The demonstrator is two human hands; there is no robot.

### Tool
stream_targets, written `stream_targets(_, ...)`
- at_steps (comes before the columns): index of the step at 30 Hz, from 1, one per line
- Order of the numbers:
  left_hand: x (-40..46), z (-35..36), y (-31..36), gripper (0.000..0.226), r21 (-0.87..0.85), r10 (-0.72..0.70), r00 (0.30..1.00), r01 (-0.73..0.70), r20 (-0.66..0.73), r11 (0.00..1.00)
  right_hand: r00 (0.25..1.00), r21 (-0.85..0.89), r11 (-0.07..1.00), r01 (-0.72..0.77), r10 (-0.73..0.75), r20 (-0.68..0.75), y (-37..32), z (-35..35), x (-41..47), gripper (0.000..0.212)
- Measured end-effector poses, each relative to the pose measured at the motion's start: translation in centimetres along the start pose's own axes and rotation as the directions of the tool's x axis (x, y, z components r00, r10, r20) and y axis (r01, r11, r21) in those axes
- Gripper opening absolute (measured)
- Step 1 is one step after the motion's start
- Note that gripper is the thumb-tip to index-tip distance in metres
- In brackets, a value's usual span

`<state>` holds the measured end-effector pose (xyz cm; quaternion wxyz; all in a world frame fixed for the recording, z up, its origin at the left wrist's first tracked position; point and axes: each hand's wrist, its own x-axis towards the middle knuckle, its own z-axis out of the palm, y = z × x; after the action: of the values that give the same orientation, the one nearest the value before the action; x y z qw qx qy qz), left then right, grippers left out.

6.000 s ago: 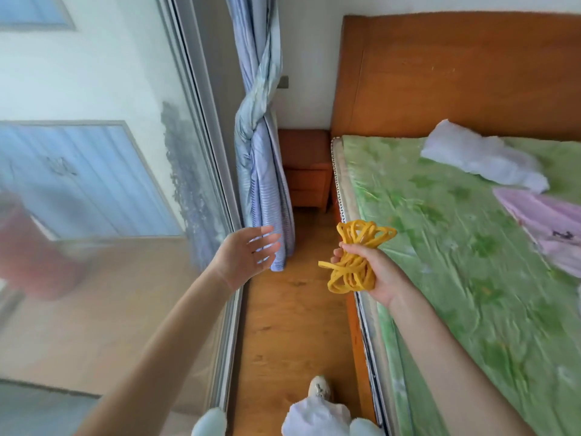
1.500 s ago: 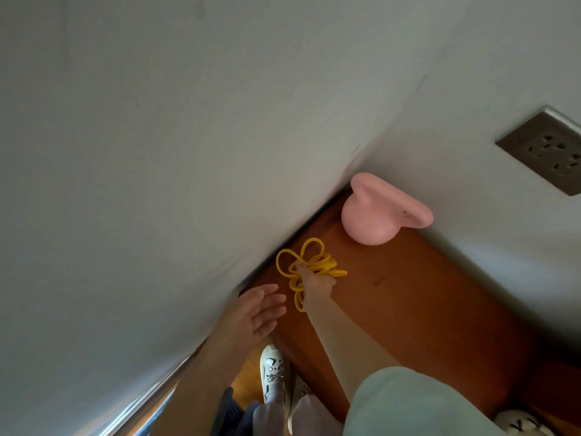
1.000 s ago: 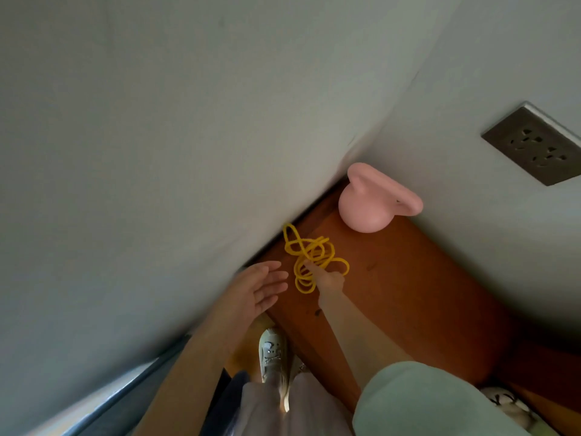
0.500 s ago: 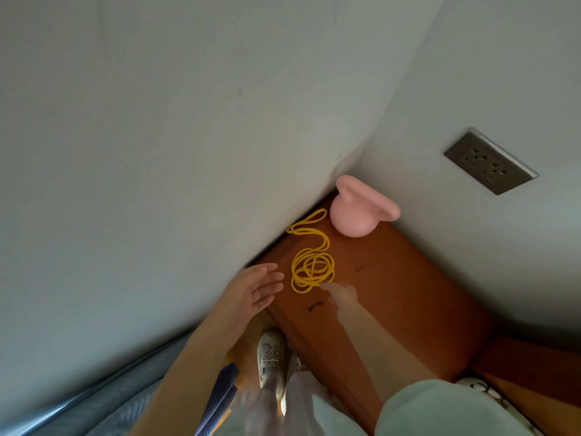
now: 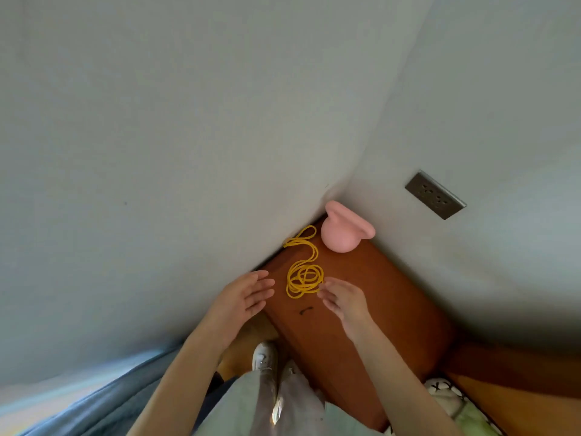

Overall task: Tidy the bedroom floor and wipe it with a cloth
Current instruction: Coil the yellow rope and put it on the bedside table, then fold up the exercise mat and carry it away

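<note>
Yellow cord (image 5: pixel 304 280) lies coiled on the wooden nightstand (image 5: pixel 371 309).
Our left hand (image 5: pixel 243 295) at nine o'clock and right hand (image 5: pixel 344 298) at four o'clock flank it, fingers relaxed, gripping nothing; pink kettlebell (image 5: pixel 344 229) at one.

We see a bright yellow cord (image 5: pixel 303 278) on a reddish-brown wooden top (image 5: pixel 371 297), a pale pink kettlebell (image 5: pixel 342 231), a grey socket plate (image 5: pixel 435 199), off-white walls (image 5: pixel 157 136), white shoes (image 5: pixel 265 357)

A home bedroom corner: a wooden nightstand (image 5: pixel 361 309) against plain walls, a wall socket (image 5: pixel 435 199), patterned bedding (image 5: pixel 452 401) at the edge.
</note>
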<state>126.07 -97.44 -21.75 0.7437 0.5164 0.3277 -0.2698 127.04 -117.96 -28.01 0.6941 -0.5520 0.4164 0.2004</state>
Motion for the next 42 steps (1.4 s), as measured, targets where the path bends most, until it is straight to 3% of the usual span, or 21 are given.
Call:
stream_targets(8,-4.9,-1.7,1.9,0.022,-0.226,0.092,0.996,-0.091,-0.006,0.97,0.949,0.071,0.971,0.228,-0.238,0.205,-3.7,1.5,-7.9,0.017)
stream_targets(16,-12.1,-3.9,1.9,0.027,-0.28,0.295,0.947,-0.32,-0.128,0.905,0.856,0.04,0.933,0.359,-0.345,0.385,-4.8,1.4,-15.0,0.019)
stream_targets(25,-18.9,-5.9,-0.3,0.029,-0.354,0.371,0.914,-0.405,-0.164,0.843,0.774,-0.04,0.953,0.3,-0.218,0.595,-3.0,4.5,-21.1,0.018)
stream_targets(34,-25.2,-10.2,-3.6,0.038,-0.388,0.44,0.873,-0.487,-0.209,0.783,0.624,-0.111,0.896,0.431,-0.207,0.753,0.4,9.7,-27.0,0.02)
stream_targets(42,-30.1,-12.5,-7.1,0.038,-0.39,0.488,0.836,-0.549,-0.252,0.739,0.507,-0.206,0.876,0.435,-0.05,0.861,4.4,11.9,-31.4,0.018)
